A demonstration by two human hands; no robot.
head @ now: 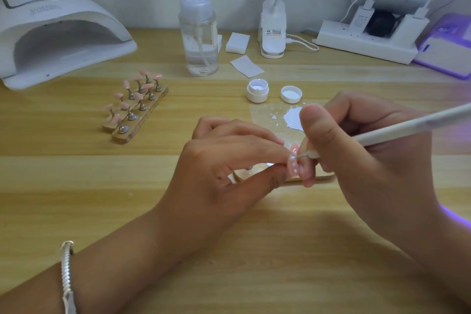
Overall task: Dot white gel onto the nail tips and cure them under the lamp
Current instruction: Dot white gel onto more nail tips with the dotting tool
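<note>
Nail tip (293,167) is front-centre on the table (153,211), sitting over a wooden strip (318,178) w/ a few white dots on it already. Left hand (224,160) pinches it btwn thumb and forefinger, tho can't tell if it's got the tip itself or the little post under it. Right hand (356,150) grips the dotting tool (397,130) like a pencil, needle end touching the top of the tip.

Tips for this bit imo: keep both hands braced together like that, touch straight down and lift, don't drag. Reload from the white gel puddle (293,116) just behind, not the open gel jar (257,90), so blobs stay even. Other tips on the stand (136,104) look undotted from here, so prob early days. Lamp (58,33) is back left w/ its display lit.

Writing: embossed text on the lamp and a red/blue label on the bottle (273,30) at the back, both too blurry to read.
</note>
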